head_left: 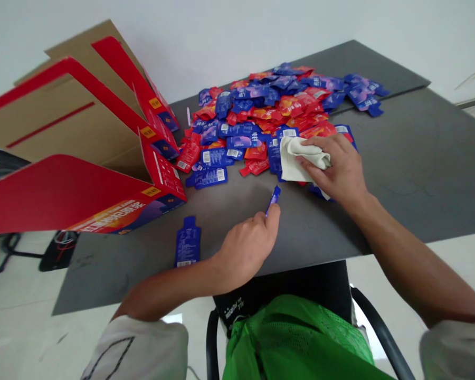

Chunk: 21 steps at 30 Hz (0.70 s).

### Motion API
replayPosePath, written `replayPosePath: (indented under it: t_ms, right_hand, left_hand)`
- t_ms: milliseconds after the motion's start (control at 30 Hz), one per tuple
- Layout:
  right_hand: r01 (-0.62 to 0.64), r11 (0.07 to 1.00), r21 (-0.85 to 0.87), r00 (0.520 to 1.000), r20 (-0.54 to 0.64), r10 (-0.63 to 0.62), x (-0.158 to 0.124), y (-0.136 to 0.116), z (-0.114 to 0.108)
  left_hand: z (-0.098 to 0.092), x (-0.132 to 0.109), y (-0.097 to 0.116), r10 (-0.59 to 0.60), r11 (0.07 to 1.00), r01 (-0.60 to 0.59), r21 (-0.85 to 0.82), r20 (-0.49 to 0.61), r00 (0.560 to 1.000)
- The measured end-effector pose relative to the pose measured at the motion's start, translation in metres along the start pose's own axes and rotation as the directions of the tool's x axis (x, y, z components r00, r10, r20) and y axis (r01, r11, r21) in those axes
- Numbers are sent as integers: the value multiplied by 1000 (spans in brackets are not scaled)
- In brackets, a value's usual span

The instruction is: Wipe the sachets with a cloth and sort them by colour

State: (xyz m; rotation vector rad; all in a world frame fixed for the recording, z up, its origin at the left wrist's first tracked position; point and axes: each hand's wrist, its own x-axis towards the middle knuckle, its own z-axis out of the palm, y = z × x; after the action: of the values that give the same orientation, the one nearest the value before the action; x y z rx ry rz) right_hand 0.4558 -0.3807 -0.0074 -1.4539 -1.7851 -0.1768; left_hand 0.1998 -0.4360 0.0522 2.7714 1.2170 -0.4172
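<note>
My left hand [248, 245] pinches a narrow blue sachet [273, 200] upright between its fingertips, above the dark grey table [404, 174]. My right hand [332, 169] grips a crumpled white cloth [302, 158] and presses it on the near right edge of a large heap of blue and red foil sachets [257, 116]. The cloth hides the sachets beneath it. A single blue sachet [187, 243] lies flat on the table, left of my left hand.
An opened cardboard carton [67, 153] with red printed flaps stands at the table's left, touching the heap. A black chair [382, 330] frames my lap, where green mesh fabric [296, 338] lies. Dark grey tabletop stretches right of the heap.
</note>
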Motion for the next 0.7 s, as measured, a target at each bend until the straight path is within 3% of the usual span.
replayPosePath:
  t_ms: [300,500,600,700]
  right_hand:
    - [0,1000,8,1000,14,0,-2,7,0]
    - [0,1000,22,999,55,-1,-3,6,1]
    - [-5,1000,22,997,76,4,-3,5,1]
    - [-9,1000,25,996,94,7,-4,5,2]
  left_hand:
    - [1,1,-19,102,990,-92,-108,95,990]
    - [7,-2,-22,98,995,-99,5,119,988]
    - [11,-18,-11,111,991,-115,74,56,992]
    - [21,-42,4,252,965,-240,106,-122,960]
